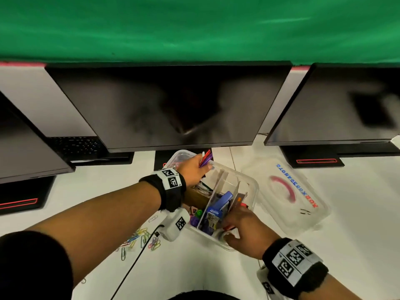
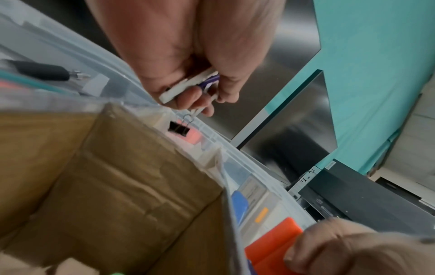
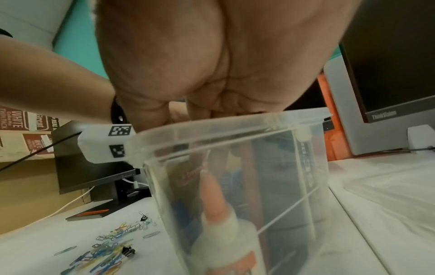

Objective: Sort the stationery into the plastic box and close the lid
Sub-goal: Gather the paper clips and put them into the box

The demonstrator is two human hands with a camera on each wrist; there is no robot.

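Observation:
The clear plastic box with dividers stands open on the white desk. My left hand hovers over its far end and grips a bunch of pens, purple, red and white; the pens show in its curled fingers. My right hand reaches into the near end and pinches an orange item. A blue stapler, a brown cardboard box, a black binder clip and a glue bottle lie inside. The clear lid lies to the box's right.
Coloured paper clips are scattered on the desk left of the box, with a small black binder clip among them. Dark monitors stand close behind the box. A black cable runs from the left wrist camera.

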